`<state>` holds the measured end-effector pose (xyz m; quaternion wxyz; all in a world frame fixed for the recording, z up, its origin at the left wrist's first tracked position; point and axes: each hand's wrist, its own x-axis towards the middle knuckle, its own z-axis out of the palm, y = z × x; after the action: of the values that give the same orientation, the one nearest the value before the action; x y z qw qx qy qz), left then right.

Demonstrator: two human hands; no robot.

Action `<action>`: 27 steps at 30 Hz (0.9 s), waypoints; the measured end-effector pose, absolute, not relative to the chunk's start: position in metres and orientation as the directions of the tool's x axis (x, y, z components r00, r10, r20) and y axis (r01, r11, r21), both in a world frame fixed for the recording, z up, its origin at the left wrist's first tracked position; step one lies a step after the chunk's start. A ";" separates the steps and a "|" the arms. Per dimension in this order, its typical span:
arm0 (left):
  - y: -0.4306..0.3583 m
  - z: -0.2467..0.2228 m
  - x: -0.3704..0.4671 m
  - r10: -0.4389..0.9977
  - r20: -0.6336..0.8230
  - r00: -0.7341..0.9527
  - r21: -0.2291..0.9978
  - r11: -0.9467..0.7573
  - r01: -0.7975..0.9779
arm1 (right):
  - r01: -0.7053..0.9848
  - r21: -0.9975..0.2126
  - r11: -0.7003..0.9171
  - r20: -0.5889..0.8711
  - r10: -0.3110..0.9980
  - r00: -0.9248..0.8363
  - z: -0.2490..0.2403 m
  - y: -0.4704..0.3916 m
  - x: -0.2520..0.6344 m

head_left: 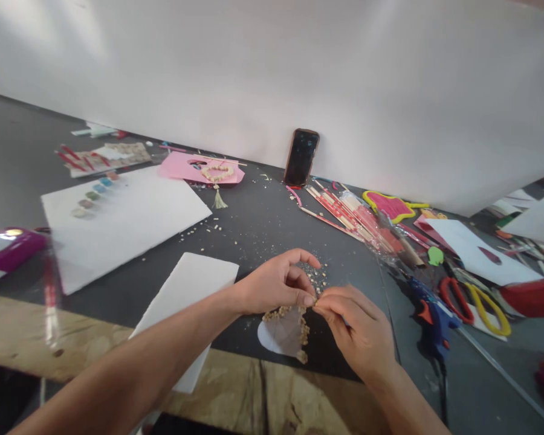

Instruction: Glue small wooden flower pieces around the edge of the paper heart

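A white rounded cutout (278,333) lies near the table's front edge, with small tan pieces (304,332) along its upper and right edges. Over its top right corner my left hand (281,281) is closed, thumb and a finger together at the edge. My right hand (356,320) pinches from the right, its fingertips meeting those of my left hand. What either hand holds is too small to name. Small loose chips (317,277) are scattered just beyond the fingertips.
A white board (190,284) lies left of the cutout, a larger white sheet (118,223) behind it. A phone (301,157) leans on the wall. To the right are packaged sticks (344,211), a blue glue gun (435,320), and scissors with red and yellow handles (487,308).
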<state>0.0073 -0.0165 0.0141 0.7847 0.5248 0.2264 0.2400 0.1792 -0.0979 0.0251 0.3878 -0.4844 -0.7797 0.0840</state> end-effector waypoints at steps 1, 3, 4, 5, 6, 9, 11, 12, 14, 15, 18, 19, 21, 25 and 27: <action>-0.017 0.014 0.007 0.612 -0.108 0.783 0.926 0.348 -0.145 | 0.682 -0.533 0.500 0.510 0.834 -0.212 0.025 -0.098 0.179; -0.017 0.013 0.007 0.601 -0.117 0.791 0.911 0.382 -0.156 | 0.658 -0.600 0.455 0.476 0.864 -0.164 0.024 -0.098 0.179; -0.016 0.013 0.007 0.596 -0.119 0.794 0.903 0.397 -0.163 | 0.649 -0.626 0.433 0.458 0.877 -0.143 0.024 -0.098 0.180; -0.016 0.012 0.007 0.595 -0.119 0.795 0.898 0.406 -0.169 | 0.646 -0.643 0.412 0.442 0.888 -0.128 0.023 -0.098 0.181; -0.016 0.013 0.007 0.596 -0.119 0.794 0.895 0.411 -0.174 | 0.650 -0.650 0.395 0.427 0.897 -0.118 0.023 -0.098 0.182; -0.013 0.013 0.006 0.619 -0.128 0.774 0.895 0.409 -0.179 | 0.698 -0.630 0.340 0.382 0.919 -0.102 0.023 -0.096 0.190; -0.011 0.014 0.006 0.641 -0.138 0.755 0.895 0.407 -0.182 | 0.746 -0.590 0.309 0.355 0.929 -0.104 0.023 -0.094 0.197; -0.010 0.014 0.006 0.649 -0.140 0.748 0.893 0.409 -0.188 | 0.772 -0.563 0.295 0.340 0.934 -0.108 0.023 -0.093 0.200; -0.008 0.013 0.005 0.658 -0.140 0.740 0.883 0.421 -0.207 | 0.821 -0.504 0.267 0.288 0.949 -0.131 0.024 -0.090 0.206; -0.008 0.013 0.005 0.660 -0.142 0.738 0.879 0.427 -0.213 | 0.845 -0.470 0.256 0.251 0.956 -0.150 0.024 -0.090 0.209; -0.007 0.010 0.005 0.666 -0.136 0.734 0.871 0.433 -0.232 | 0.888 -0.385 0.250 0.136 0.968 -0.213 0.024 -0.089 0.214; -0.007 0.009 0.006 0.665 -0.129 0.735 0.870 0.432 -0.239 | 0.893 -0.370 0.257 0.110 0.966 -0.232 0.024 -0.089 0.216; -0.007 0.008 0.006 0.665 -0.115 0.738 0.866 0.431 -0.253 | 0.893 -0.361 0.267 0.085 0.964 -0.254 0.025 -0.090 0.217; -0.008 0.009 0.007 0.664 -0.124 0.737 0.879 0.419 -0.229 | 0.870 -0.407 0.279 0.227 0.953 -0.199 0.028 -0.092 0.213; -0.009 0.011 0.007 0.662 -0.118 0.740 0.883 0.410 -0.227 | 0.824 -0.462 0.329 0.351 0.921 -0.171 0.029 -0.092 0.207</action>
<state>0.0067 -0.0088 0.0111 0.8069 0.4679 0.2327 0.2756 0.2068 -0.0924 0.0293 0.2930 -0.5732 -0.7608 0.0829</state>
